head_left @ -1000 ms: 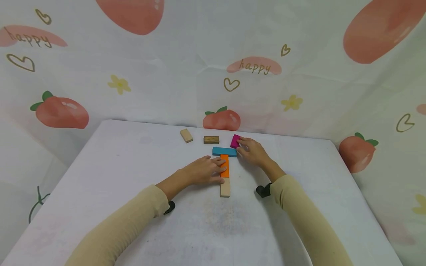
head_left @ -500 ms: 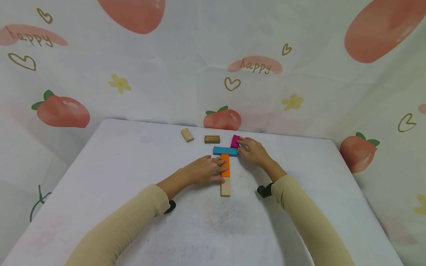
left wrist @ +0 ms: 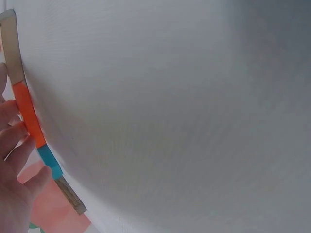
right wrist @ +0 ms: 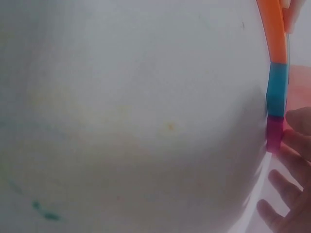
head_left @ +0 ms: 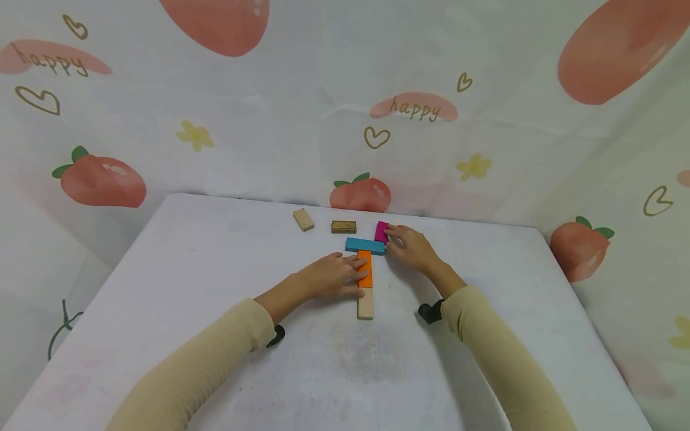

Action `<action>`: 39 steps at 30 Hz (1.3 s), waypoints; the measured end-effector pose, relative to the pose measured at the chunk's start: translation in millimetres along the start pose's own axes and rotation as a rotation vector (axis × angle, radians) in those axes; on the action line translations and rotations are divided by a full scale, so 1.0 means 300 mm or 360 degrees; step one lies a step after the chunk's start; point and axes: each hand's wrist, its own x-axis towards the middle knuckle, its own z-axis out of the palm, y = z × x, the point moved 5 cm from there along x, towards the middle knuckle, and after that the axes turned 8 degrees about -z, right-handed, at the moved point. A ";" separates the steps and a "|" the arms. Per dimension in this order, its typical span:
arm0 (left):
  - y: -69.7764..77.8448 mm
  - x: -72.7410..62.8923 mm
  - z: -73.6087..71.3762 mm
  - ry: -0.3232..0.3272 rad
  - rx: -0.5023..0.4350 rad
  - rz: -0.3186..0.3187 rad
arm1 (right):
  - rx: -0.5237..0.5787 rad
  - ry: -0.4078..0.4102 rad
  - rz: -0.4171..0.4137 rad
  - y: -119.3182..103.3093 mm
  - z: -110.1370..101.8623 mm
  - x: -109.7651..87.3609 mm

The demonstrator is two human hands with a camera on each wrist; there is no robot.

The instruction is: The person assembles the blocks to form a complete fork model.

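In the head view, an orange block [head_left: 365,269] lies end to end with a plain wooden block [head_left: 365,305] in a line. A blue block [head_left: 365,246] lies crosswise at its far end. My left hand [head_left: 329,275] rests its fingertips on the orange block, with its lowest digit by the plain one. A magenta block [head_left: 381,231] sits behind the right end of the blue block. My right hand [head_left: 414,246] touches its right side with extended fingers. In the right wrist view, the thumb [right wrist: 300,120] is near where blue and magenta meet.
A dark brown wooden block [head_left: 343,227] and a pale wooden block [head_left: 303,219] lie farther back, left of the magenta one. The white table [head_left: 215,257] ends at a printed cloth backdrop [head_left: 280,120]. Black wrist straps hang under both sleeves.
The magenta block has shifted slightly nearer, toward the blue block, with my right fingers on it. My left hand and the other blocks hold their places.
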 end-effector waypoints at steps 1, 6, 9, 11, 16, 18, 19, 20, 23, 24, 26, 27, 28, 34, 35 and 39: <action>0.000 0.000 0.000 0.0002 0.0001 0.0001 | -0.0002 -0.0004 0.0001 0.001 0.001 0.000; -0.001 0.002 0.000 0.0008 0.0006 0.0001 | -0.0005 -0.0022 0.0012 0.003 0.002 0.001; -0.002 0.002 0.001 0.0011 0.0011 -0.0002 | -0.0003 -0.0025 0.0009 0.002 0.001 0.001; -0.002 0.002 0.003 0.0012 0.0013 -0.0004 | -0.0001 -0.0029 0.0015 0.003 0.002 0.000; 0.001 0.000 0.003 0.0012 0.0022 -0.0003 | -0.0006 -0.0033 0.0005 0.005 0.002 -0.005; 0.003 -0.001 0.002 0.0008 0.0017 -0.0003 | -0.0015 -0.0021 -0.0015 0.000 -0.002 -0.011; 0.003 -0.001 0.001 0.0006 0.0015 -0.0004 | -0.0021 -0.0014 -0.0036 -0.006 -0.004 -0.015; 0.003 -0.002 0.001 0.0003 0.0011 -0.0005 | -0.0031 -0.0011 -0.0053 -0.013 -0.006 -0.020; 0.000 -0.001 0.002 -0.0001 0.0012 -0.0011 | -0.0061 -0.0024 -0.0123 -0.043 -0.010 -0.039; -0.001 0.000 0.003 0.0002 0.0017 -0.0011 | -0.0075 -0.0039 -0.0152 -0.055 -0.010 -0.047; -0.004 0.002 0.003 0.0015 0.0027 -0.0009 | -0.0103 -0.0074 -0.0206 -0.077 -0.005 -0.064; -0.005 0.003 0.004 0.0016 0.0030 -0.0008 | -0.0114 -0.0090 -0.0237 -0.089 -0.003 -0.073; -0.005 0.003 0.004 0.0016 0.0033 -0.0005 | -0.0124 -0.0105 -0.0268 -0.100 0.000 -0.082; -0.004 0.004 -0.003 0.0012 -0.0016 0.0011 | -0.0097 -0.0176 -0.0424 -0.155 0.022 -0.144; -0.004 0.004 -0.005 0.0013 -0.0030 0.0010 | -0.0094 -0.0188 -0.0448 -0.163 0.027 -0.152; -0.008 0.003 -0.006 0.0010 -0.0071 -0.0004 | -0.0112 -0.0227 -0.0536 -0.187 0.048 -0.172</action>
